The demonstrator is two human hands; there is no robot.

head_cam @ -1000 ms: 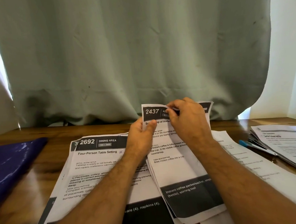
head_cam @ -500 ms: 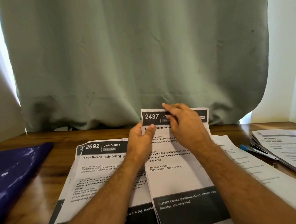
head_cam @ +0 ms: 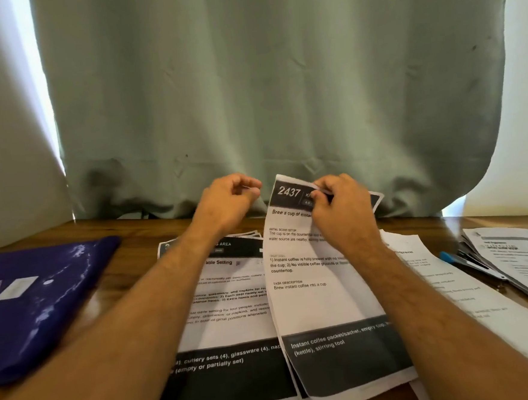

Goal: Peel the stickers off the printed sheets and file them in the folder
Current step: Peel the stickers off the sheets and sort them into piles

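Observation:
The printed sheet headed 2437 is lifted at its top end over the table. My right hand pinches that sheet's dark header near the top. My left hand is off the sheet, to its left, its fingertips pinching a small thin strip that looks like a sticker. Another printed sheet about a table setting lies flat under my left forearm. The dark blue folder lies shut at the left, with a small white label on its cover.
More printed sheets lie to the right, with a stack of papers at the far right edge. A blue pen lies between them. A green curtain hangs close behind the wooden table.
My left hand has let go of the 2437 sheet's left edge and moved up and left with a small strip. My right hand stays on the header.

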